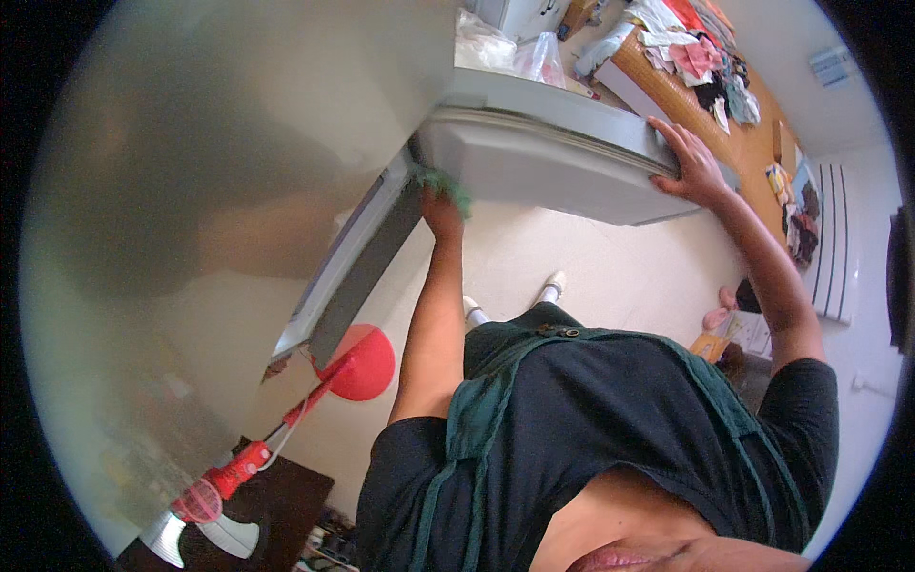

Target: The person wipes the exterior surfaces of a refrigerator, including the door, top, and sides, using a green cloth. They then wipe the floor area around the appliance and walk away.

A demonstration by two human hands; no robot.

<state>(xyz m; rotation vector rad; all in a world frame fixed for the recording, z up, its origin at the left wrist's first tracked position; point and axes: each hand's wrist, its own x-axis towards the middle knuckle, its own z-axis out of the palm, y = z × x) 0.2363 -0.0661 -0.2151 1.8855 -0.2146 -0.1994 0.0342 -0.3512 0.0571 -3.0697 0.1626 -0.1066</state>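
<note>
My left hand (443, 212) holds a green cloth (452, 187) against the hinge-side corner where an open refrigerator door (550, 157) meets the grey cabinet frame (364, 257). The hand is slightly blurred, and part of the cloth is hidden behind it. Over the free end of the door is my right hand (690, 164), its fingers on the grey outer edge and its thumb on the inner side near the gasket. A large glossy panel (179, 214) fills the left of the view and shows blurred reflections.
A red pedestal fan (361, 361) with a round base stands at lower left, by a dark brown surface (286, 493). Beyond the door are plastic bags (540, 61) and a bed with a woven mat (750, 136) bearing piled clothes (697, 57). My feet stand on the pale floor (615, 264).
</note>
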